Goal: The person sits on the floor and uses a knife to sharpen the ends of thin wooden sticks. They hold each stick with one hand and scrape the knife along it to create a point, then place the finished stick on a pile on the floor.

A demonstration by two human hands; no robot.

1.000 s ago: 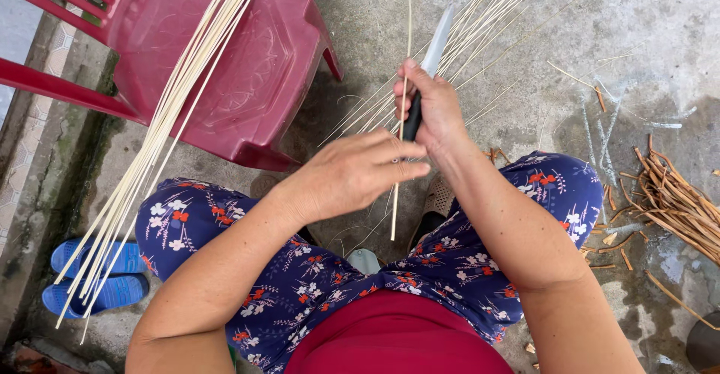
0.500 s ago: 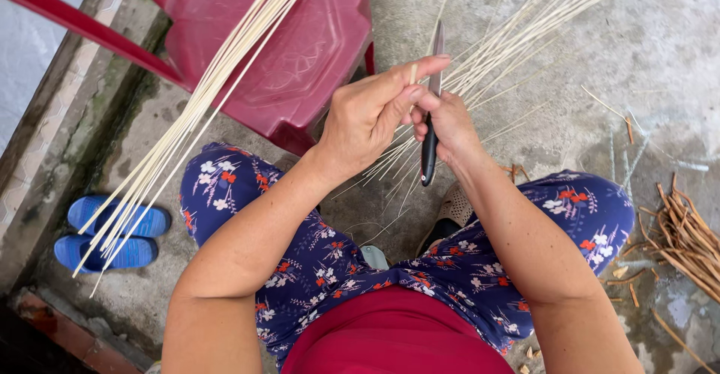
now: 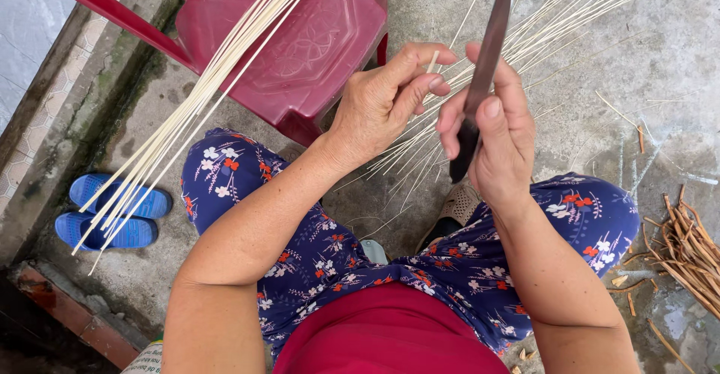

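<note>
My right hand (image 3: 491, 138) grips a dark-handled knife (image 3: 484, 66), blade pointing up and away from me. My left hand (image 3: 390, 96) sits just left of the blade and pinches a thin pale bamboo strip (image 3: 433, 60) between thumb and forefinger. Both hands hover above my knees, which are in blue floral trousers. Under the hands a fan of thin pale strips (image 3: 555, 21) lies spread on the concrete floor.
A dark red plastic chair (image 3: 300, 36) stands at the upper left with a bundle of long pale strips (image 3: 195, 111) leaning across it. Blue sandals (image 3: 112, 216) sit at the left. Brown bark shavings (image 3: 690, 246) are piled at the right.
Both hands have risen closer to the camera. The knife blade now points upward, and my left hand has closed its fingertips on a single strip beside it.
</note>
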